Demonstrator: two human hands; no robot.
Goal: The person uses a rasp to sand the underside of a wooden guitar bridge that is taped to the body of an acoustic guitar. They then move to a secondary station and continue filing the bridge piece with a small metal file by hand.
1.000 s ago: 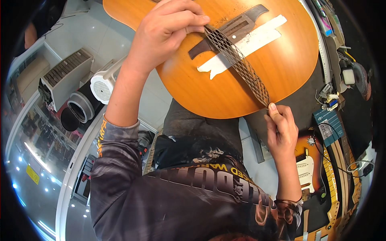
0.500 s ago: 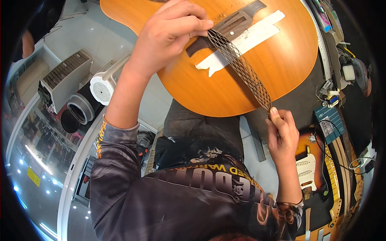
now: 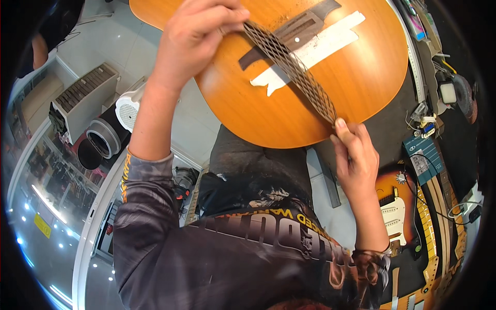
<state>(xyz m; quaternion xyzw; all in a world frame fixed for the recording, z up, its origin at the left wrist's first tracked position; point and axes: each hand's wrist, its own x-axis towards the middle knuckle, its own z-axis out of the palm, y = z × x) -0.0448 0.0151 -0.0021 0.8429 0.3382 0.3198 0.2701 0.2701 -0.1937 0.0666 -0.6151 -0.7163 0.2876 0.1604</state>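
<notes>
The left hand and right hand each pinch one end of a mesh strip, fingers pressed together on it. The strip stretches taut across the guitar, over its dark bridge and beside the white tape. I'd judge it best to keep even tension, with the strip flat and on the bridge, clear of the bare wood.
</notes>
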